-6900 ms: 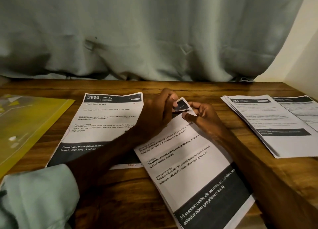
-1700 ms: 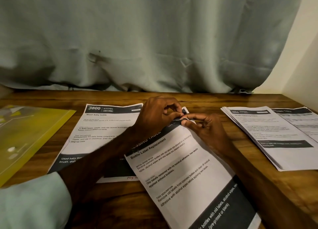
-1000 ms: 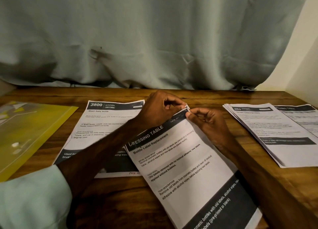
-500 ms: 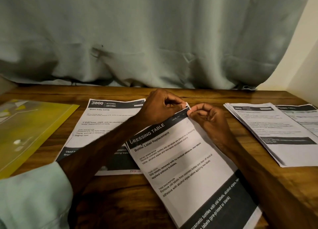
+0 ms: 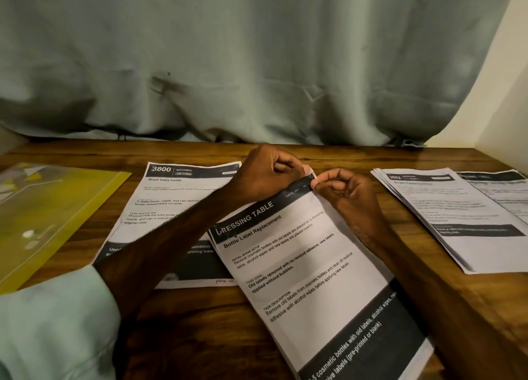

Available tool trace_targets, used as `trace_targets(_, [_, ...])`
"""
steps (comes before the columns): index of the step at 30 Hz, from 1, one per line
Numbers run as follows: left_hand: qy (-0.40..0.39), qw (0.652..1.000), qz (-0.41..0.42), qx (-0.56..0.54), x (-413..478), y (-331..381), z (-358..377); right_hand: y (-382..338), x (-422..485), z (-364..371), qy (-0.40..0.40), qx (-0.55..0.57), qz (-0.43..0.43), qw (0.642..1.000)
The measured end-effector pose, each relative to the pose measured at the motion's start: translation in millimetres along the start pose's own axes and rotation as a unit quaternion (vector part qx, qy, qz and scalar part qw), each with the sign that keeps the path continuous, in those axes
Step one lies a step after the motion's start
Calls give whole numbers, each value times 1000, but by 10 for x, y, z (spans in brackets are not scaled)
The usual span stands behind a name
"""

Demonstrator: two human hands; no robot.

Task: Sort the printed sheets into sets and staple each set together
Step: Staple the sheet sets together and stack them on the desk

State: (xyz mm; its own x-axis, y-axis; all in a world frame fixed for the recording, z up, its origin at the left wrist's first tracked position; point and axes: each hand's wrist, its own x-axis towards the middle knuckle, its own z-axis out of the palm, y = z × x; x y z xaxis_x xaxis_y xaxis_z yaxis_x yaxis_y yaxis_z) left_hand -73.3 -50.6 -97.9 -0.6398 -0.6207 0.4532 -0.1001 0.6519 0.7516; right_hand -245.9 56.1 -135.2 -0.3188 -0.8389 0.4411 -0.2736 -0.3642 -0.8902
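A printed set headed "DRESSING TABLE, Bottle Label Replacement" (image 5: 308,268) lies slanted across the middle of the wooden table. My left hand (image 5: 265,174) and my right hand (image 5: 345,191) meet at its top right corner, and both pinch that corner with curled fingers. No stapler is visible; the corner itself is mostly covered by my fingertips. Partly under my left forearm lies the "3800 KITCHEN, Wash baby bottle" sheet (image 5: 171,197).
A fanned stack of printed sheets (image 5: 445,211) lies at the right, with a further sheet (image 5: 497,191) beyond it by the wall. A yellow plastic folder (image 5: 48,211) lies at the left. A grey-green curtain (image 5: 257,65) hangs behind the table (image 5: 200,328).
The folded-back corner of the dressing-table set has been laid flat. Both hands stay pinched at that corner, with only small finger shifts over the last second.
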Motion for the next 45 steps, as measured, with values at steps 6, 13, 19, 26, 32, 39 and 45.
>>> trace_targets(6, [15, 1000, 8, 7, 6, -54, 45, 2, -2, -4, -3, -4, -4, 1000])
trace_targets(13, [34, 999, 3, 9, 4, -71, 51, 10, -2, -7, 4, -14, -12, 1000])
trace_targets(19, [33, 999, 11, 23, -6, -46, 44, 21, -8, -9, 7, -28, -26, 999])
trace_targets(26, [43, 998, 28, 35, -23, -18, 67, 19, -6, 0, 8, -8, -27, 1000])
trace_targets(32, [58, 994, 69, 65, -60, 27, 112, -2, -27, -12, -10, -33, -65, 997])
trace_targets(39, [59, 983, 126, 117, -72, 28, 99, 75, 23, -49, -2, -39, -80, 996])
trace_targets(45, [60, 966, 136, 211, -80, 84, 90, 82, 22, -40, -12, -54, -87, 995])
